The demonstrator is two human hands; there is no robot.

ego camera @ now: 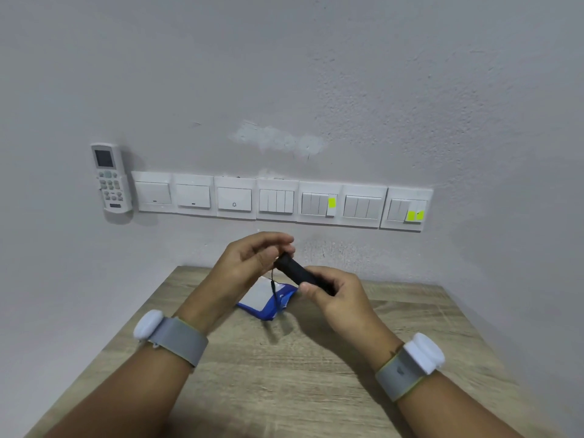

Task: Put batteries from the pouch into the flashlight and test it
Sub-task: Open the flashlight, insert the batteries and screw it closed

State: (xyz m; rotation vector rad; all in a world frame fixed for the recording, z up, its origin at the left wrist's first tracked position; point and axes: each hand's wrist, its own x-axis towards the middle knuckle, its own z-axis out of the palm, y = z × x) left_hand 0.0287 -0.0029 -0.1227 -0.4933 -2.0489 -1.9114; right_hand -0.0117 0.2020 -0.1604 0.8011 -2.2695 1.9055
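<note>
Above the tabletop (284,390), our right hand (335,295) grips the flashlight (297,271), left hand (249,260) pinches its end; we should twist squarely.

The only sign that reads clearly is a small bell symbol (234,204), printed on the third wall switch (234,194) from the left. The remote control (111,178) hanging on the wall carries a dark label strip (115,205) under its buttons, too blurred to read. The yellow-green stickers (331,202) on two switches farther right show no legible writing
</note>
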